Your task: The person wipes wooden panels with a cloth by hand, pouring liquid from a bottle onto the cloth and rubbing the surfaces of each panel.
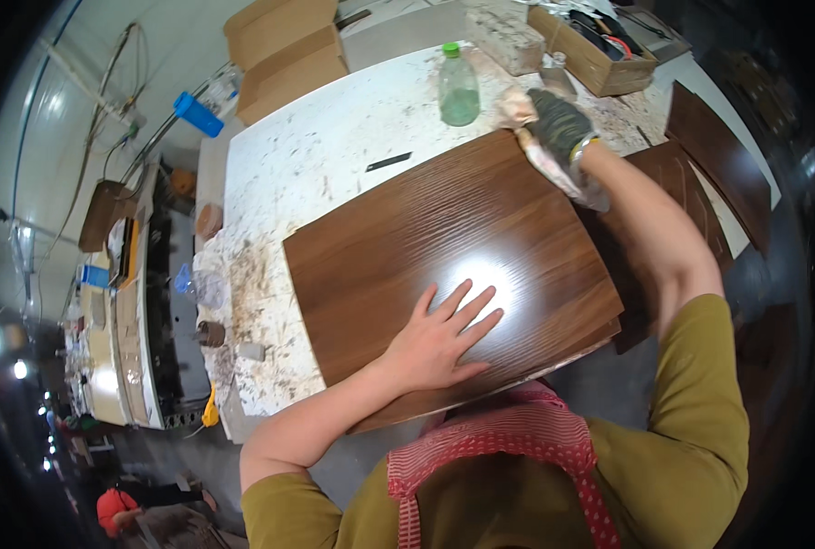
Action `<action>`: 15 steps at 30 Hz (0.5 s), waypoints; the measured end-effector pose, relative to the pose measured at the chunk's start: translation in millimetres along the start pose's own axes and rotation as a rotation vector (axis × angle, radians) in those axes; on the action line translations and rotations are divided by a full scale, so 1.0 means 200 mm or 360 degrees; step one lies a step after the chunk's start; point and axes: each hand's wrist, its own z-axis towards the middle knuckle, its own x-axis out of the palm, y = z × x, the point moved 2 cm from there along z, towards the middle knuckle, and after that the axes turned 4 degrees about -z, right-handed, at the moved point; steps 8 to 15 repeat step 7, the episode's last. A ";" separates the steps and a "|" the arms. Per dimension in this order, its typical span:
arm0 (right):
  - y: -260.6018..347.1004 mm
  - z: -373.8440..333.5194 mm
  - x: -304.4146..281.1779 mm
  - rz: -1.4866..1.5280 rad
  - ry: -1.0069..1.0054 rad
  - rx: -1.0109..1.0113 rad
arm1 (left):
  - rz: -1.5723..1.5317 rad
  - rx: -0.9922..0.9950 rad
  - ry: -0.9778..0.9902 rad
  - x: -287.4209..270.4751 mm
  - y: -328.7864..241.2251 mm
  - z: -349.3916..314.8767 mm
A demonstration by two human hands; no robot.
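A dark brown wood-grain board point(398, 229) lies at a slant over the near part of the white worktable, with another board's edge showing under it. My left hand point(444, 339), bare, rests flat on its near part with fingers spread. My right hand point(561, 123) wears a dark grey glove and is closed around a pale, stained rag point(543, 160) at the board's far right corner. Part of the rag hangs along the board's right edge. Just left of that hand stands a clear green bottle point(459, 91) with a bright green cap.
A flat black strip point(389, 162) lies on the stained white tabletop point(316, 156) beyond the board. More brown boards point(714, 165) lie at the right. A box of tools point(599, 55) and an open cardboard box point(288, 55) stand at the back. A person in red point(114, 508) is far off, lower left.
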 end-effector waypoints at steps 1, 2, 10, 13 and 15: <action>0.01 -0.01 0.00 -0.0064 -0.0094 -0.0121 | -0.0020 0.0017 -0.0024 0.00 -0.01 0.00; 0.03 0.00 0.04 -0.0107 -0.0188 -0.0264 | -0.0002 -0.0039 -0.0037 0.00 0.01 0.00; 0.50 -0.08 0.36 0.0035 0.0605 -0.0857 | -0.0033 -0.0021 -0.0072 0.04 0.02 -0.11; 0.50 -0.08 0.36 0.0035 0.0605 -0.0857 | -0.0033 -0.0021 -0.0072 0.04 0.02 -0.11; 0.50 -0.08 0.36 0.0035 0.0605 -0.0857 | -0.0033 -0.0021 -0.0072 0.04 0.02 -0.11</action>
